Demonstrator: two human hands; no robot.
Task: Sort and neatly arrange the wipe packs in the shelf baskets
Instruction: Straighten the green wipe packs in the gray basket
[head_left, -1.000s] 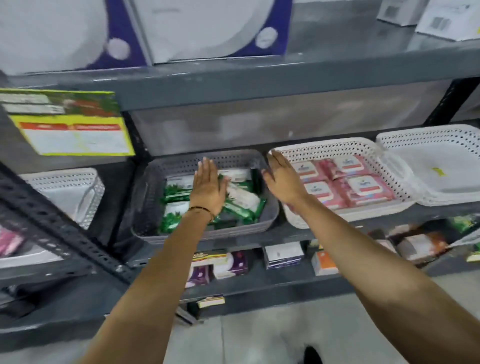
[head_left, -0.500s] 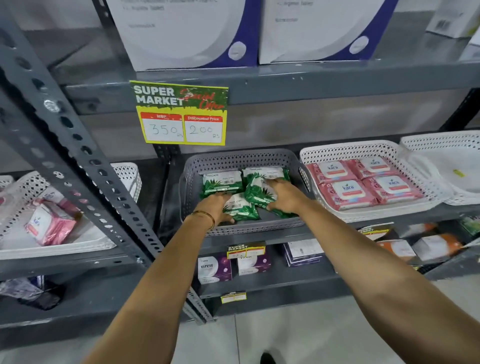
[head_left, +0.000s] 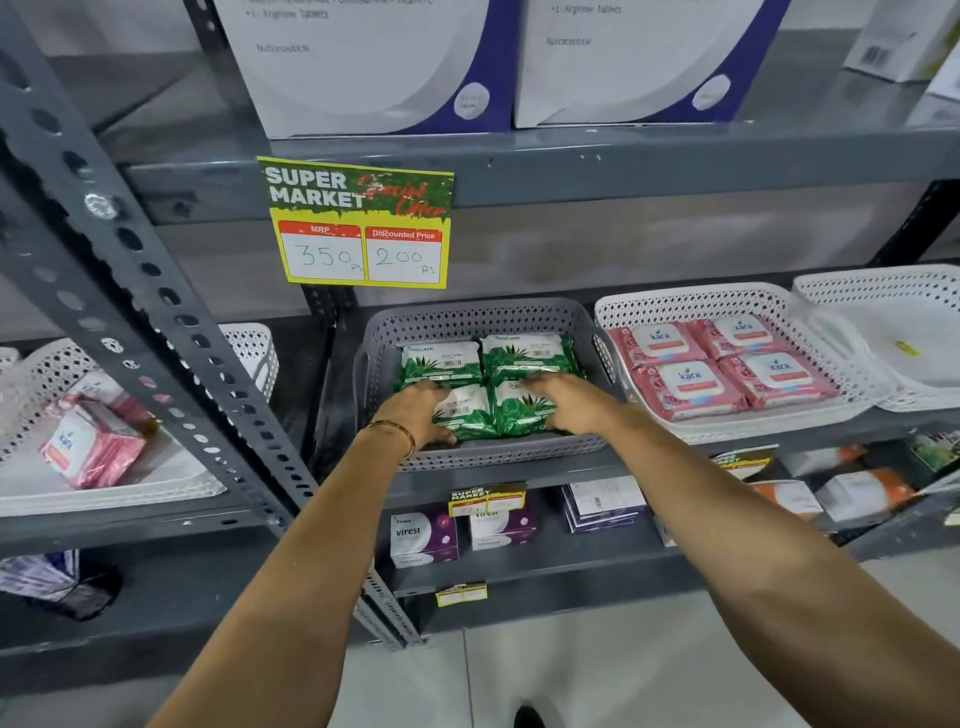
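Note:
A grey perforated basket (head_left: 467, 317) on the middle shelf holds several green wipe packs (head_left: 441, 361) laid flat in a two-by-two block. My left hand (head_left: 415, 413) presses on the near-left green pack (head_left: 467, 415), fingers around its left edge. My right hand (head_left: 563, 402) rests on the near-right green pack (head_left: 519, 410), gripping its right side. To the right, a white basket (head_left: 685, 304) holds several pink wipe packs (head_left: 688, 382) in a tidy block. At far left, another white basket (head_left: 156, 483) has pink packs (head_left: 91, 444) lying askew.
A further white basket (head_left: 883, 291) at the far right looks almost bare. A yellow price sign (head_left: 358, 223) hangs above the grey basket. A slanted perforated steel upright (head_left: 156, 322) crosses the left side. Boxed goods (head_left: 423, 538) fill the lower shelf; large boxes (head_left: 363, 62) sit above.
The green packs went from a loose pile to a square block. Both hands dropped from the basket's far rim to the near packs. The view shifted left.

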